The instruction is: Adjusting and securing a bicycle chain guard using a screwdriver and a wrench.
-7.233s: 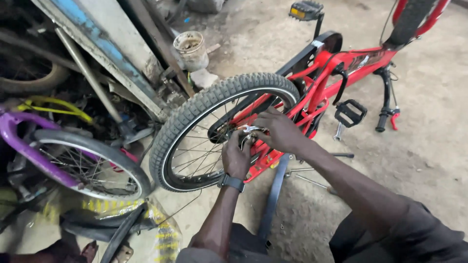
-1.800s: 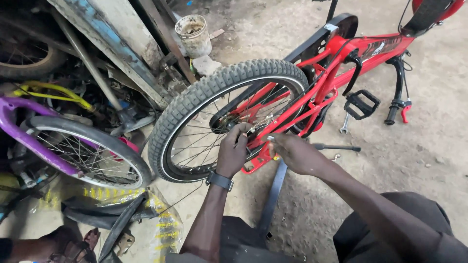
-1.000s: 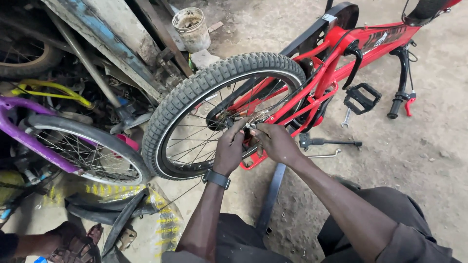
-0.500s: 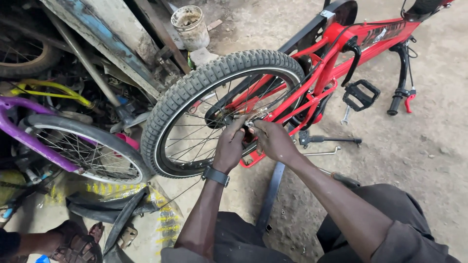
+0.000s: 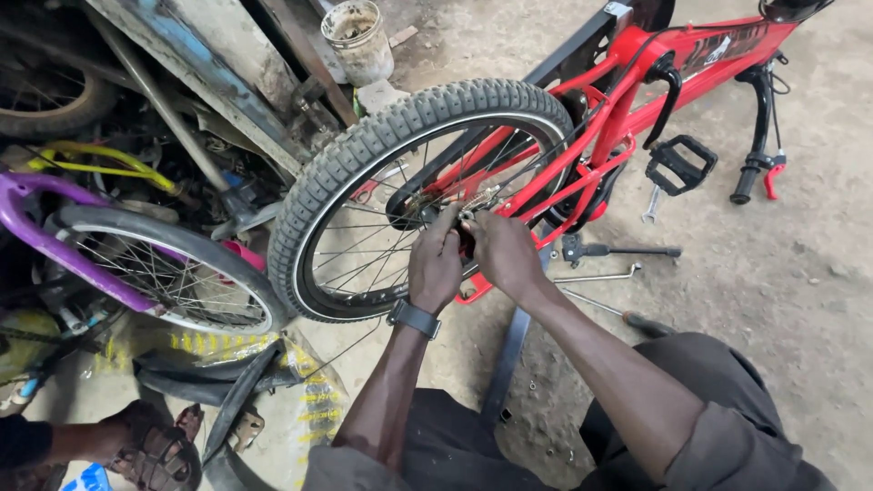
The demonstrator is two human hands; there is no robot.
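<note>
Both hands at the hub of a red bicycle's rear wheel, on a dirt workshop floor.

The left hand (image 5: 435, 266), a dark watch at its wrist, curls its fingers in over the hub of the black knobbly-tyred spoked wheel (image 5: 364, 164); the right hand (image 5: 505, 255) is pinched against the same spot beside it, the two hands touching; what either grips is hidden by the fingers. The wheel sits in the upside-down red steel bicycle frame (image 5: 637, 86), which runs toward the floor's top right corner, its black pedal (image 5: 680, 164) just right of the hands. Slim metal tools (image 5: 600, 275) lie on the dirt floor (image 5: 800, 273) near the right forearm. A purple-framed bicycle wheel (image 5: 164, 264) stands at the left edge, and a stained plastic bucket (image 5: 357, 38) at the top.
</note>
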